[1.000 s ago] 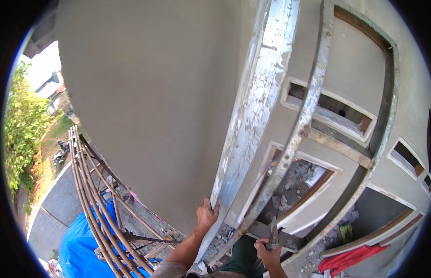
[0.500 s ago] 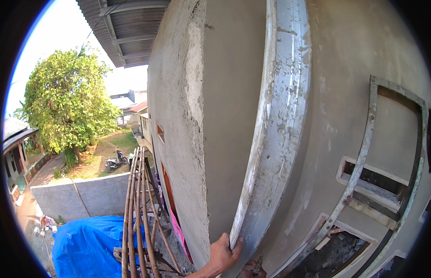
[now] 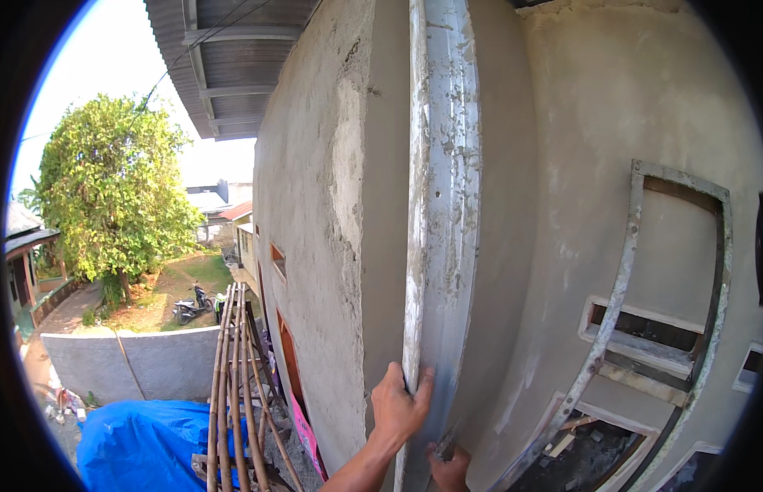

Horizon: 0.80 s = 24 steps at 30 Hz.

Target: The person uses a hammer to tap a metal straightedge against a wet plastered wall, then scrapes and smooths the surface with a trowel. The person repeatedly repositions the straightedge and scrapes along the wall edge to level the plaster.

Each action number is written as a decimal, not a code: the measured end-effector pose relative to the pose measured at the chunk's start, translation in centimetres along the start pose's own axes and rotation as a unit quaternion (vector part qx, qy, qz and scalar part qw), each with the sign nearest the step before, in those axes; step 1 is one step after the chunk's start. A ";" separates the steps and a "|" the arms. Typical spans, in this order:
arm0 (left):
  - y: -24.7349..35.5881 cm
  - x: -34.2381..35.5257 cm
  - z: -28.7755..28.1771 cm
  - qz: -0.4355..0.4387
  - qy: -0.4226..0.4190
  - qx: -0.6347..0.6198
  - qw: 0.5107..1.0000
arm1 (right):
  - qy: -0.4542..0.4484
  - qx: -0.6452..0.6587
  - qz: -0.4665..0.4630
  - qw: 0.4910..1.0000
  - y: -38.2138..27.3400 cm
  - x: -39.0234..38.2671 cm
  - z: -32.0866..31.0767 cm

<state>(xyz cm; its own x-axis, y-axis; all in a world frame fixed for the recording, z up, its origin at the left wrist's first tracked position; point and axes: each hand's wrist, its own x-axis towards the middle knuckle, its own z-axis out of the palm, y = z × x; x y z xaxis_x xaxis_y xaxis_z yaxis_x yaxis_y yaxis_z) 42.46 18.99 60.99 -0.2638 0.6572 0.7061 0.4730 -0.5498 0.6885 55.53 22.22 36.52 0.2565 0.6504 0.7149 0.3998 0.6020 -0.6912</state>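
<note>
A long, upright metal straightedge (image 3: 447,189), smeared with pale plaster, stands along a plastered wall (image 3: 500,230) just right of its corner. My left hand (image 3: 398,410) is closed round the straightedge's narrow edge, low in the middle of the view. Below and to the right, my right hand (image 3: 450,467) grips a small dirty metal tool (image 3: 444,443), partly in shadow; its exact kind is hard to make out.
A metal scaffold frame (image 3: 628,246) stands at the right before small window openings. Bamboo poles (image 3: 234,377) slope down at lower left beside a blue tarp (image 3: 143,447). Beyond a low grey wall (image 3: 127,369) are a tree (image 3: 111,205) and scooters (image 3: 193,307); a corrugated roof overhangs above.
The view has swung up and left, bringing the wall corner, roof and tree in. The straightedge now looks more upright, and my left hand is higher in the picture, still holding it.
</note>
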 end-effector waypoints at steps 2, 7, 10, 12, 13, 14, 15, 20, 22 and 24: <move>1.3 1.4 0.0 0.014 0.001 0.000 1.000 | 0.010 -0.004 -0.040 0.999 -2.0 2.5 -0.3; 5.6 6.4 -0.4 0.131 0.049 -0.030 0.990 | 0.038 0.029 -0.005 0.999 -11.4 9.9 -1.7; 8.2 9.5 -0.6 0.184 0.102 -0.021 0.977 | 0.025 0.013 0.030 0.999 -13.7 13.9 -1.6; 8.7 11.7 -0.2 0.255 0.173 0.072 0.948 | 0.022 0.033 0.030 0.999 -14.7 16.1 -1.4; 9.3 13.0 -0.4 0.279 0.193 0.094 0.936 | 0.022 0.048 0.026 0.998 -15.6 17.2 -1.2; 9.4 14.2 -0.7 0.299 0.211 0.125 0.922 | 0.013 0.048 0.030 0.998 -16.6 17.9 -0.8; 9.7 15.4 -1.0 0.319 0.228 0.153 0.907 | 0.005 0.047 0.033 0.998 -17.6 18.8 -0.5; 11.3 20.2 -2.4 0.337 0.257 0.217 0.879 | 0.013 0.052 0.002 0.999 -20.4 22.4 0.7; 11.7 21.5 -2.7 0.334 0.265 0.226 0.876 | 0.024 0.047 -0.019 0.998 -21.0 23.4 1.2; 11.9 22.6 -2.7 0.323 0.267 0.227 0.879 | 0.013 0.050 -0.023 0.998 -21.5 24.3 1.3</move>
<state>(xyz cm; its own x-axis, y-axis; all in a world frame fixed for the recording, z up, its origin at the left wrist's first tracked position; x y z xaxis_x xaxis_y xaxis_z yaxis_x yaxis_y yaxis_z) 39.84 25.89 85.64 -0.1157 -0.1197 0.9860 0.9242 -0.3768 0.0627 52.00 25.71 68.57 0.2637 0.6085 0.7484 0.3216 0.6761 -0.6630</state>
